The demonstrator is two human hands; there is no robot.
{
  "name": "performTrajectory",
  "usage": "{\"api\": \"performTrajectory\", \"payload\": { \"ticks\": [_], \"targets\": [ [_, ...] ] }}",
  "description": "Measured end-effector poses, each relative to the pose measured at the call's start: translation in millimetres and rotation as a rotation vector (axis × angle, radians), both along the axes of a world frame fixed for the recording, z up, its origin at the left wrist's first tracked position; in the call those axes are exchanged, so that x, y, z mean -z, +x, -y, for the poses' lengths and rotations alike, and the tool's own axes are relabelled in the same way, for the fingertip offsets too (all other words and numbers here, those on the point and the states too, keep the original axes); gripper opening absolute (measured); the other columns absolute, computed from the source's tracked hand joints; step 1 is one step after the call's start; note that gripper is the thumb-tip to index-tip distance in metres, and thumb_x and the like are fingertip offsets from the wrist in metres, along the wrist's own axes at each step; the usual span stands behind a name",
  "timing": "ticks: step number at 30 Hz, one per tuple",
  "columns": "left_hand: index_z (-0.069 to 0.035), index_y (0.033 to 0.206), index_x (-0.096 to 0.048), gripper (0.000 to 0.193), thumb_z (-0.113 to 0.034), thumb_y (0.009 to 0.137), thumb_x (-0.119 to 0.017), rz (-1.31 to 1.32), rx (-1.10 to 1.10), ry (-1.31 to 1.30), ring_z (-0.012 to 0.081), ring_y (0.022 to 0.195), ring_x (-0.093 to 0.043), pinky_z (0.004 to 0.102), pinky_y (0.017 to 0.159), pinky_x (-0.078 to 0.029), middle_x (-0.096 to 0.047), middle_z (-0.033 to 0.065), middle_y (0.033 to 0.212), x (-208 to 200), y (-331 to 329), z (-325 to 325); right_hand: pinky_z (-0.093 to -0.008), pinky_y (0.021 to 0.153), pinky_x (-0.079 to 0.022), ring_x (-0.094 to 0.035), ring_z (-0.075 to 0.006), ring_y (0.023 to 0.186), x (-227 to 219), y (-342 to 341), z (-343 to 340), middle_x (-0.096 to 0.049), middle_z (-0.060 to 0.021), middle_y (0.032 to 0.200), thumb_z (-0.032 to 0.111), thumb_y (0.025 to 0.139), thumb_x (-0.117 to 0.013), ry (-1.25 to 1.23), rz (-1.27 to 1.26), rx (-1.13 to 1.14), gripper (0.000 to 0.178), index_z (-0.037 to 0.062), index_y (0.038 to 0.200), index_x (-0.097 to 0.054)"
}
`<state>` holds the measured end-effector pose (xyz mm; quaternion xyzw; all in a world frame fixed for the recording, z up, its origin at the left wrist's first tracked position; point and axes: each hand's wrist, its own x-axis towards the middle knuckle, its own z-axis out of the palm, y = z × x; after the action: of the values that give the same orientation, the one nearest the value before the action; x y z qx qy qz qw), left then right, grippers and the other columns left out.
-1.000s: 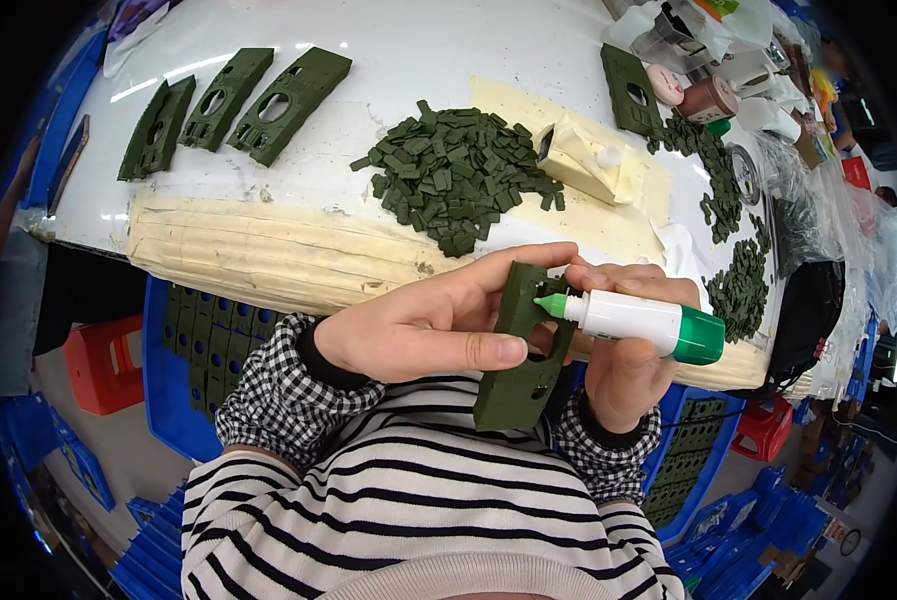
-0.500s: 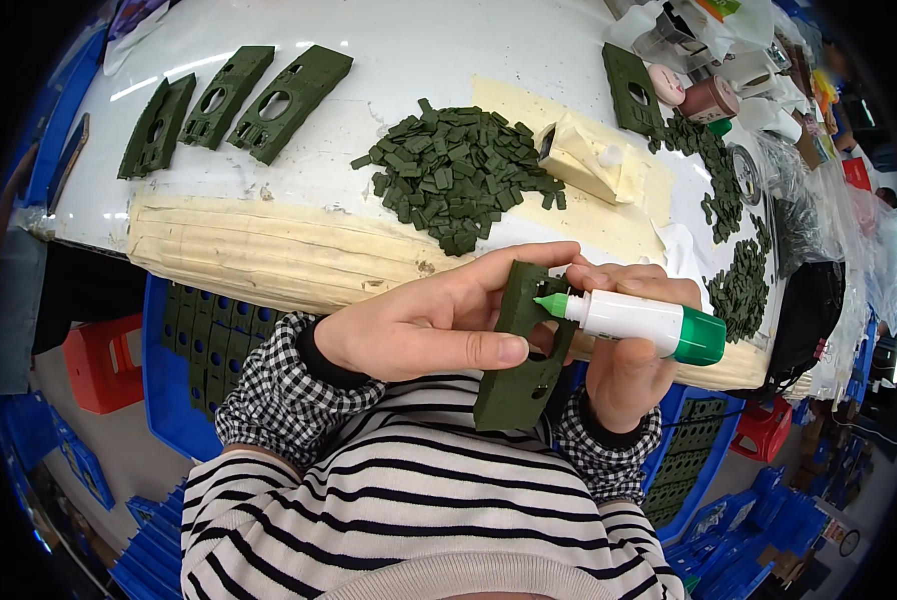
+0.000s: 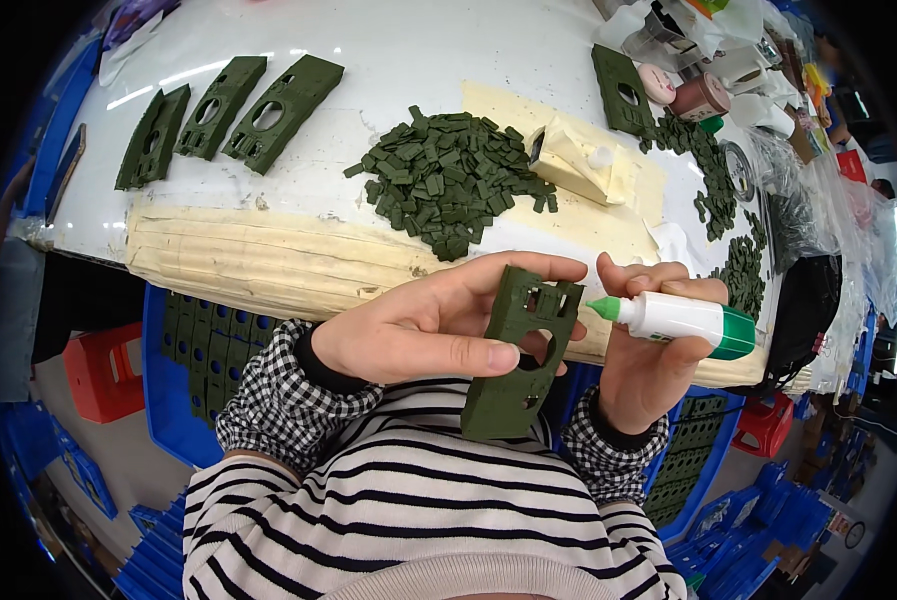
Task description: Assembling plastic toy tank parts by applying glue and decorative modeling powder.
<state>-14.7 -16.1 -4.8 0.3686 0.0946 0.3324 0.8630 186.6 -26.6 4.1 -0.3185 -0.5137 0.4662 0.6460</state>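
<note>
Gripped between thumb and fingers of my left hand (image 3: 418, 325) is a dark green plastic model hull part (image 3: 503, 395), tilted, with a large round hole and smaller openings. My right hand (image 3: 643, 370) holds a white glue bottle (image 3: 673, 318) with a green base and a pointed green nozzle. The nozzle points left, just beside the hull part's right edge and apart from it. Beyond my hands lies a heap of small dark green plastic pieces (image 3: 448, 180). Three similar hull parts (image 3: 283, 110) rest at the table's far left.
A taped, cream-coloured block (image 3: 583, 165) sits right of the heap. Another hull part (image 3: 623, 90), more loose pieces (image 3: 713, 165) and jars (image 3: 700, 97) are at the right. Blue crates (image 3: 173, 410) holding green parts stand below the table, near a red stool (image 3: 103, 372).
My right hand has drawn the glue bottle rightward, off the hull part. My left hand has turned the part slightly, showing more of its face.
</note>
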Motion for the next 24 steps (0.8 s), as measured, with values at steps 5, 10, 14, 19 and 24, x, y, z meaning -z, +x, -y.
{"api": "performTrajectory", "payload": {
  "ticks": [5, 10, 14, 19, 24],
  "targets": [
    [0.004, 0.142, -0.021, 0.065, -0.012, 0.088, -0.055, -0.01, -0.045, 0.037, 0.0305, 0.123, -0.047, 0.0471, 0.099, -0.043, -0.038, 0.0226, 0.137, -1.1, 2.1, 0.2, -0.0511, 0.086, -0.052, -0.061, -0.0306, 0.092, -4.1, -1.7, 1.2, -0.055, -0.0167, 0.093, 0.042, 0.087, -0.06, 0.021, 0.026, -0.049, 0.048, 0.0002, 0.103, -0.043],
    [0.004, 0.141, -0.022, 0.064, -0.013, 0.088, -0.054, -0.01, -0.034, 0.038, 0.0303, 0.123, -0.046, 0.0473, 0.098, -0.044, -0.035, 0.021, 0.14, -1.0, 1.7, -0.5, -0.0492, 0.085, -0.053, -0.06, -0.0267, 0.09, -0.6, -0.4, 0.2, -0.054, -0.016, 0.093, 0.038, 0.088, -0.061, 0.037, 0.006, -0.03, 0.044, -0.0001, 0.103, -0.044],
    [0.004, 0.141, -0.023, 0.063, -0.013, 0.088, -0.054, 0.005, -0.051, 0.047, 0.0302, 0.124, -0.045, 0.0469, 0.098, -0.044, -0.034, 0.0204, 0.141, -0.9, 2.5, -0.2, -0.0476, 0.085, -0.054, -0.06, -0.0255, 0.09, 0.0, -0.5, 0.3, -0.054, -0.0161, 0.093, 0.038, 0.088, -0.061, 0.052, 0.03, -0.022, 0.045, -0.0008, 0.103, -0.044],
    [0.004, 0.141, -0.023, 0.063, -0.013, 0.088, -0.054, 0.012, -0.063, 0.053, 0.0306, 0.125, -0.044, 0.0472, 0.098, -0.044, -0.034, 0.0204, 0.141, -1.1, 3.1, 0.1, -0.0452, 0.084, -0.054, -0.06, -0.0258, 0.089, -0.3, -2.4, 0.2, -0.054, -0.0167, 0.092, 0.038, 0.087, -0.062, 0.061, 0.048, 0.003, 0.045, -0.0014, 0.102, -0.044],
    [0.004, 0.141, -0.023, 0.063, -0.013, 0.088, -0.054, 0.011, -0.06, 0.066, 0.031, 0.125, -0.044, 0.0477, 0.098, -0.044, -0.034, 0.0203, 0.141, 0.4, 2.5, -0.3, -0.0444, 0.084, -0.054, -0.06, -0.0264, 0.089, -0.5, -3.7, 0.6, -0.055, -0.0167, 0.092, 0.037, 0.087, -0.062, 0.053, 0.042, 0.007, 0.045, -0.0012, 0.102, -0.044]
  ]
}}
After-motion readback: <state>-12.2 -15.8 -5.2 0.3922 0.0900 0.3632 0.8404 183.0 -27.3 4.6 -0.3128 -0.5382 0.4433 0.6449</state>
